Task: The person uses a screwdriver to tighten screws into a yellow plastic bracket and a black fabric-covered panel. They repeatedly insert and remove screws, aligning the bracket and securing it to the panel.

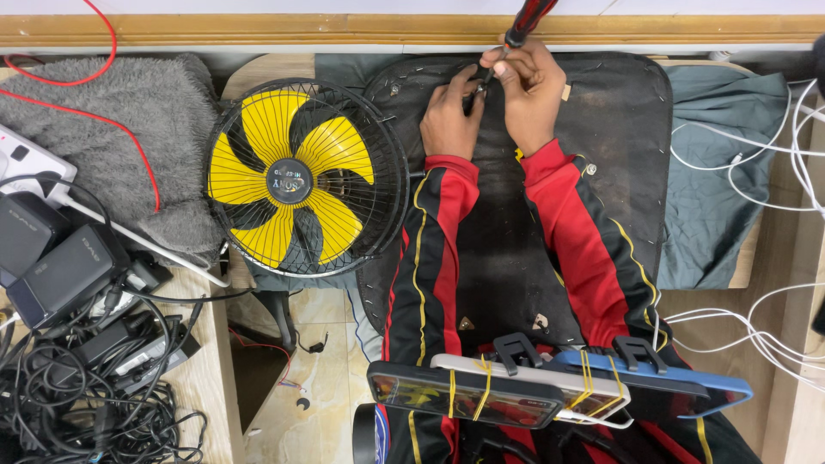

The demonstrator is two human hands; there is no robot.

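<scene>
I see my right hand (531,90) wrapped tight around a screwdriver (518,31) with a red and black handle, its tip pressed down at the far edge of the black panel (507,258). My left hand (449,116) sits just beside it, fingers pinched together on the panel right at the tip; what they pinch is too small to tell. The panel lies on the workbench (773,266), over a grey-green cloth (713,198). At the panel's left edge stands a yellow-bladed fan (301,180).
</scene>
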